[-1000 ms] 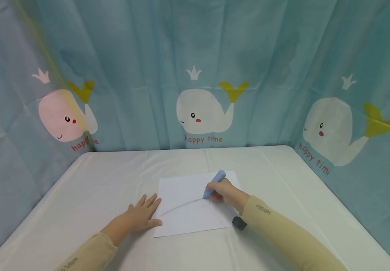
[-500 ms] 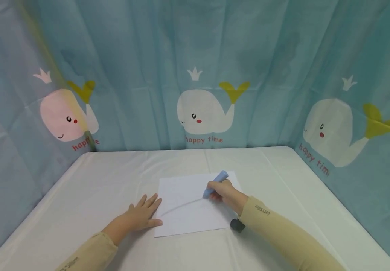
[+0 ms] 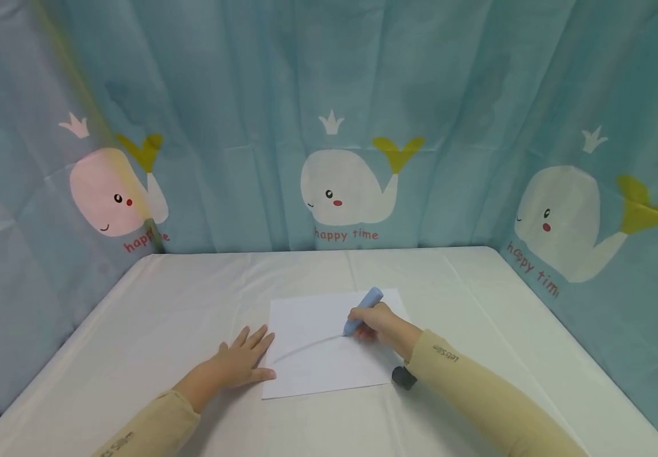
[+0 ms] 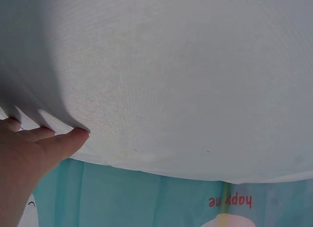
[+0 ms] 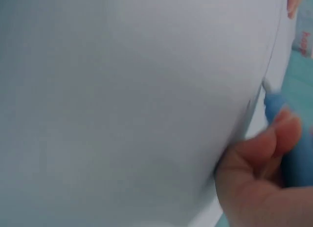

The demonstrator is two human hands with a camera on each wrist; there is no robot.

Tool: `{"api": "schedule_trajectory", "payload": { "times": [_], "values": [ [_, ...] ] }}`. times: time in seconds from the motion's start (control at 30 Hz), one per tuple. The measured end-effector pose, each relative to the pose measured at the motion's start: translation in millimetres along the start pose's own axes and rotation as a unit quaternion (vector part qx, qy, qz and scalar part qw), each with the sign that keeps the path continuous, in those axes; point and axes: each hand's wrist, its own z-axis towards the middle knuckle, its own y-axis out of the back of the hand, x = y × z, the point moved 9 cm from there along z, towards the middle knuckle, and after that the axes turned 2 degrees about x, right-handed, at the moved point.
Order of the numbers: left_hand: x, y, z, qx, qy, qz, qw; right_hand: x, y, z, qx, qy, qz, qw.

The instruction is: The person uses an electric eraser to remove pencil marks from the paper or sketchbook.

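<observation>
Spread left hand [image 3: 232, 367] seemingly steadies paper [image 3: 317, 373] at its left edge; right hand [image 3: 377, 321], apart, grips blue marker [image 3: 371, 298] tip-down.

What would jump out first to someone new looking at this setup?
Probably the white cartoon whales spread across the blue-green curtain behind the table. Next, the blue marker in the right hand, its tip at the right end of a faint line on the white paper. Then the left hand, fingers spread at the paper's left edge.
</observation>
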Motion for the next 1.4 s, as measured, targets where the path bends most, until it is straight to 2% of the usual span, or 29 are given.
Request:
{"api": "schedule_trajectory", "payload": {
  "times": [0.37, 0.6, 0.8, 0.97, 1.13, 1.4],
  "values": [
    [2.3, -3.1, 3.6, 0.001, 0.004, 0.01, 0.9999, -0.1, -4.4, -2.2, 0.022, 0.003, -0.006, 1.0],
    [-1.3, -1.5, -0.6, 0.003, 0.001, -0.004, 1.0, -4.5, -4.6, 0.8, 0.029, -0.011, 0.056, 0.998],
    [-1.3, 0.6, -1.7, -0.002, 0.0, -0.005, 1.0, -1.2, -2.6, -0.1, 0.008, 0.008, 0.041, 0.999],
    [-2.4, 0.2, -1.1, -0.003, -0.004, -0.006, 1.0, -2.2, -0.4, 0.3, -0.012, 0.008, 0.037, 0.999],
    [-0.5, -0.1, 0.7, -0.006, -0.001, 0.001, 1.0, -1.5, -3.9, -0.4, 0.002, 0.0, 0.019, 1.0],
    [2.4, -2.2, -0.6, -0.001, 0.004, -0.003, 1.0, -2.0, -6.9, -1.1, 0.008, -0.005, 0.033, 0.999]
  ]
}}
